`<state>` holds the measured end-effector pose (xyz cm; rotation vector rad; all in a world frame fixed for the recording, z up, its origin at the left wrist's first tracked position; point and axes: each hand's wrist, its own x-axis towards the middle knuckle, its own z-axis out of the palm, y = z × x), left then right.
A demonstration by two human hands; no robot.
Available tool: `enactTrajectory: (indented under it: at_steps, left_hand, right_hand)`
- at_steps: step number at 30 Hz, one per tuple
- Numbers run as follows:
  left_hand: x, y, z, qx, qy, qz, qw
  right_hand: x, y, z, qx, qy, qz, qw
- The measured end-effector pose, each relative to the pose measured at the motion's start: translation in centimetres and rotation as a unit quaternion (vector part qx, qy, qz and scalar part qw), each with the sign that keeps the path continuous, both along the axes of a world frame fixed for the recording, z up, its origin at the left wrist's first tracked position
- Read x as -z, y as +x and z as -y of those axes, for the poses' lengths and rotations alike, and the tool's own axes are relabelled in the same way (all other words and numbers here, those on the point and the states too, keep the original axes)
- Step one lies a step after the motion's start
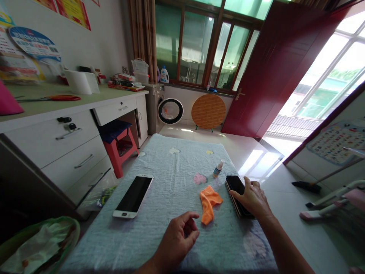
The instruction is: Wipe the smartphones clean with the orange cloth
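On the right side of the cloth-covered table, a black phone (236,184) lies on top of a small stack of phones. My right hand (253,196) spans it, with the thumb on its left edge and the fingers at its right edge. My left hand (181,232) hovers low over the middle front, fingers loosely curled, thumb and index apart, nothing in it. Between the hands lies a crumpled orange cloth (208,205). Behind that stands a small spray bottle (218,169) with a white cap. A white-framed phone (134,196) rests screen up on the left.
A light blue cloth (168,171) covers the table. To the left are a white desk (111,102) with drawers, a red stool (121,146) and a lined bin (40,243). A washing machine (154,104) with its door open stands behind. A broom (308,185) lies right.
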<state>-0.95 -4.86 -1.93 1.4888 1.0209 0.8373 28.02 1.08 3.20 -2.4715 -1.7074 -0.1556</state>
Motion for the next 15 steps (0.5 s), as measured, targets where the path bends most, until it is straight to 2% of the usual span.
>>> enactTrajectory:
  at_steps: [4,7,9,11,15]
  left_hand:
    - [-0.1,0.0,0.0,0.001,0.0,0.0,1.0]
    - [-0.4,0.0,0.0,0.001,0.003,-0.005,1.0]
    - [-0.7,-0.2,0.1,0.003,0.014,-0.015,1.0]
    - [-1.2,-0.7,0.1,0.002,0.047,-0.038,0.998]
    - [-2.5,-2.8,-0.6,-0.02,0.173,-0.114,0.978]
  right_hand:
    - [-1.7,-2.0,0.3,-0.038,0.06,-0.013,0.997]
    - [-1.9,-4.7,0.9,-0.127,0.088,-0.071,0.985]
    - [-1.2,-6.8,1.5,-0.186,0.059,-0.108,0.975]
    - [-0.2,-8.5,2.1,-0.217,0.015,-0.127,0.968]
    - [1.9,-10.3,2.9,-0.223,-0.029,-0.167,0.96]
